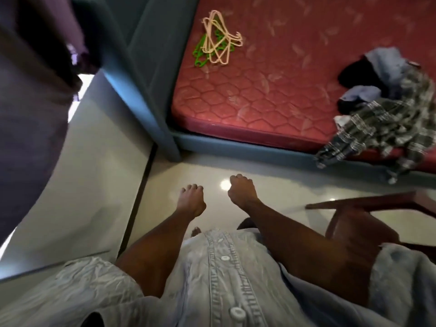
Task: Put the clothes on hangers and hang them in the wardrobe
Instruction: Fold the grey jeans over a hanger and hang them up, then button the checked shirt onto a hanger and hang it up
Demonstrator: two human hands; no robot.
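- My left hand [191, 199] and right hand [241, 190] were out in front of me above the pale floor [165, 180], both curled into loose fists with nothing in them.
- The hangers [218, 38], pink and green, lay in a heap on the red mattress [271, 90].
- The clothes [387, 109] sat piled at the mattress's right edge, a plaid piece hanging over the side.

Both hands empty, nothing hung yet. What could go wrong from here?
1. The hangers lie in a tangled pile on the mattress; pulling one may drag others along.
2. The plaid garment droops over the bed edge and could slip to the floor.
3. A wooden chair stands close beside the right hand.
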